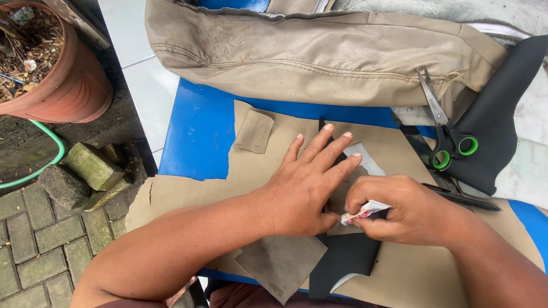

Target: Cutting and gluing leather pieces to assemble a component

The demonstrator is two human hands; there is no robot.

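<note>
My left hand (308, 182) lies flat, fingers spread, pressing on a grey-brown patch (340, 197) and a black strip under it, on a sheet of brown cardboard (268, 165). My right hand (408, 208) is closed around a small squeezed tube (365, 211), whose tip points at the patch beside my left thumb. A black sheet piece (345, 259) and a grey-brown leather piece (282, 263) lie below the hands. A small tan patch (254, 131) rests on the cardboard's upper left.
A worn tan seat cover (308, 51) lies across the back of the blue table (197, 137). Scissors with green-lined handles (445, 125) rest on black material (496, 120) at right, a black pen (462, 197) nearby. A terracotta pot (63, 74), green hose and stone blocks (94, 168) sit left.
</note>
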